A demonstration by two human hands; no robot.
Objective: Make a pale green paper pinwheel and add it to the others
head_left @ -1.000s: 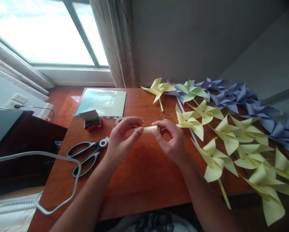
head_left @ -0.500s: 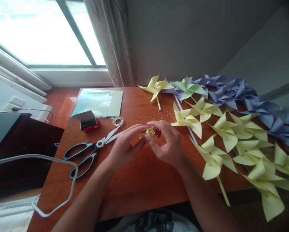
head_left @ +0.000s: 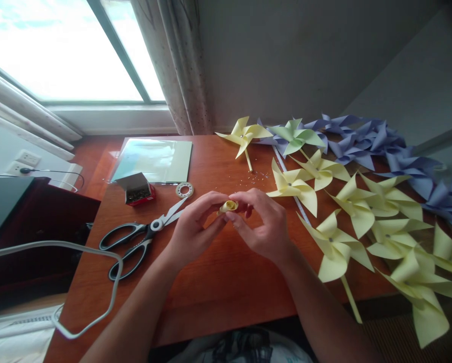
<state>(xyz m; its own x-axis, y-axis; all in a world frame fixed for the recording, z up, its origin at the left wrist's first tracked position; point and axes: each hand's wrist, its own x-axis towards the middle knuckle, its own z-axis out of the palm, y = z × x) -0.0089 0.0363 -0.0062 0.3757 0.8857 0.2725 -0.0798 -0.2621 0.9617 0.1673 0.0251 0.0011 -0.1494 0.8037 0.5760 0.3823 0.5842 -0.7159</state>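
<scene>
A small roll of pale yellow paper is pinched between the fingertips of my left hand and my right hand, held just above the wooden table. The roll's open spiral end faces the camera. Both hands meet at the middle of the table, thumbs and forefingers closed around the roll.
Black scissors lie left of my hands, with a tape roll, a small red box of pins and a plastic-wrapped paper pack behind. Several yellow pinwheels, one green and several purple pinwheels cover the right side. A white cable loops left.
The roll was held sideways a second ago; it has been turned so its spiral end faces up. My hands have drawn closer together around it.
</scene>
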